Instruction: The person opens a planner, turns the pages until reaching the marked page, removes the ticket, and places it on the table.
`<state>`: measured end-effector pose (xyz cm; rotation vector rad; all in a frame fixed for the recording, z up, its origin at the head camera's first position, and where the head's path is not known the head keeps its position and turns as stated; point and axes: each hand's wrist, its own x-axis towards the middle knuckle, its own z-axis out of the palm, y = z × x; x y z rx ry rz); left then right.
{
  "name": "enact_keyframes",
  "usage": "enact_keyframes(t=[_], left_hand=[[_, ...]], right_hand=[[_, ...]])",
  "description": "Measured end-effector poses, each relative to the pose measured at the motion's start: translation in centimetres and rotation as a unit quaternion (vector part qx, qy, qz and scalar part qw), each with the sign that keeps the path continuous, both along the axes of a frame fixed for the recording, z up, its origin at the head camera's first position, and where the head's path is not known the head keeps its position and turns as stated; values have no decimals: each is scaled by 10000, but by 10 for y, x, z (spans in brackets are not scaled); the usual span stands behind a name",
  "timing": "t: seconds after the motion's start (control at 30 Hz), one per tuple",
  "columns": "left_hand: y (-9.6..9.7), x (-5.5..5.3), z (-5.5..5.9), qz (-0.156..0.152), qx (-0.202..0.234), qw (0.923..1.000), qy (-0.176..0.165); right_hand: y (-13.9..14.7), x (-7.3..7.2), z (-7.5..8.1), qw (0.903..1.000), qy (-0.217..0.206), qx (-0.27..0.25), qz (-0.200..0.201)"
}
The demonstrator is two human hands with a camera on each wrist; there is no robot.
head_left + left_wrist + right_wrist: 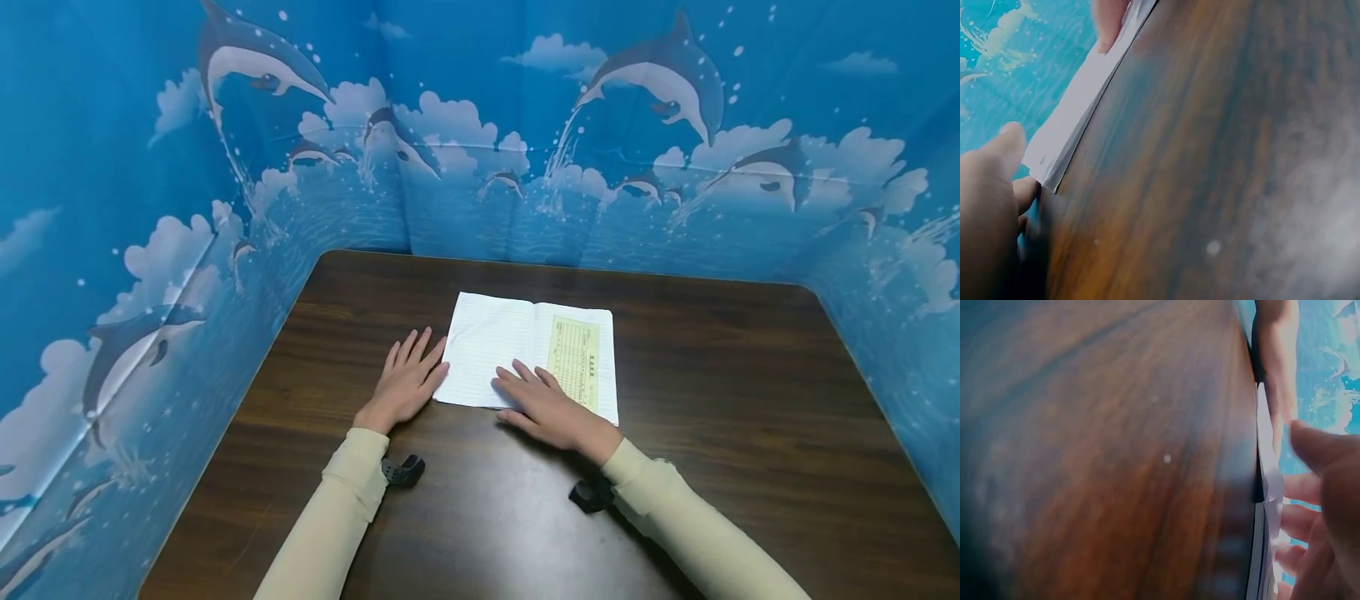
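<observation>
An open notebook (pixel 491 333) with lined white pages lies on the dark wooden table (pixel 750 400). On its right page sits a yellowish printed slip (pixel 576 354) with a table of lines. My left hand (pixel 405 383) rests at the notebook's left edge, fingers straight and spread, fingertips touching the page's side. Over the lower middle of the notebook lies my right hand (pixel 551 408), its fingers extended across the left page near the fold. In the left wrist view the notebook's edge (pixel 1079 106) shows from the side, low on the table. Neither hand grips anything.
A blue curtain (pixel 465 208) printed with dolphins and clouds hangs along the table's back and sides. Black straps with small devices sit on both wrists, the left one (pixel 403 472) and the right one (pixel 592 494) close above the tabletop.
</observation>
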<state>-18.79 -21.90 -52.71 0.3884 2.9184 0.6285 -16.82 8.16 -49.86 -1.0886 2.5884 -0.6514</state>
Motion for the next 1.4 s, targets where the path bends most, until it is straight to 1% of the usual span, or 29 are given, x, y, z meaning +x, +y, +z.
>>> enact_keyframes(t=[0.1, 0.13, 0.2, 0.23, 0.27, 0.3, 0.33, 0.37, 0.4, 0.47, 0.5, 0.53, 0.57, 0.6, 0.63, 0.7, 0.77, 0.83, 0.93, 1.0, 1.07, 1.17, 1.27, 1.33, 1.4], left_hand=[[0, -2, 1, 0, -63, 10000, 69], [1, -3, 1, 1, -73, 9999, 94], [1, -5, 2, 5, -80, 9999, 126], [1, -5, 2, 5, -85, 9999, 132], [1, -6, 3, 5, -72, 9999, 122], [2, -7, 5, 1, -54, 9999, 115], [2, -8, 6, -5, -49, 9999, 110], [3, -9, 7, -14, -47, 9999, 116], [3, -11, 8, -22, -47, 9999, 128], [3, -13, 11, -19, -14, 9998, 178], [3, -14, 13, -13, -1, 9998, 203], [3, -15, 14, -2, 3, 9998, 219], [3, -16, 15, 9, 3, 9997, 241], [3, -17, 16, 20, -9, 9997, 258], [3, -18, 17, 30, -14, 9996, 270], [2, -19, 19, 36, -32, 9996, 277], [3, -21, 20, 14, -5, 9995, 312], [4, -23, 21, -22, 28, 9993, 359], [6, -23, 20, -78, 51, 9990, 441], [8, -21, 17, -83, 9, 9989, 455], [8, -15, 13, -77, -19, 9990, 443], [6, -5, 7, -54, -24, 9992, 384], [5, 3, 1, -58, 96, 9992, 386], [4, 4, -3, -59, 140, 9990, 413], [3, 4, -6, -73, 186, 9987, 476]], right_hand=[[0, -4, 2, 9997, 137, 199, 73], [1, -5, 4, 9997, 152, 189, 86], [3, -8, 8, 9997, 200, 119, -23], [5, -9, 11, 9996, 235, -7, -135], [8, -12, 14, 9988, 299, -237, -302], [12, -14, 19, 9965, 333, -478, -592], [17, -18, 24, 9920, 383, -729, -958], [24, -21, 29, 9846, 472, -954, -1385], [33, -26, 33, 9750, 548, -1143, -1823], [52, -35, 41, 9498, 606, -1358, -2753], [63, -39, 42, 9375, 578, -1276, -3185], [73, -43, 43, 9283, 533, -1151, -3496], [82, -47, 43, 9216, 421, -993, -3728], [89, -50, 42, 9178, 280, -815, -3877], [95, -52, 41, 9153, 125, -680, -3967], [102, -56, 39, 9165, -179, -483, -3968], [104, -58, 38, 9171, -399, -454, -3940], [103, -58, 37, 9150, -421, -439, -3989], [100, -58, 35, 9092, -264, -323, -4143], [98, -57, 31, 9065, -159, -188, -4215], [95, -54, 25, 9057, -98, -53, -4238], [91, -48, 18, 9051, -145, 29, -4250], [88, -43, 11, 9043, -227, -17, -4263], [87, -40, 8, 9042, -254, -119, -4262], [88, -40, 7, 9043, -241, -229, -4256]])
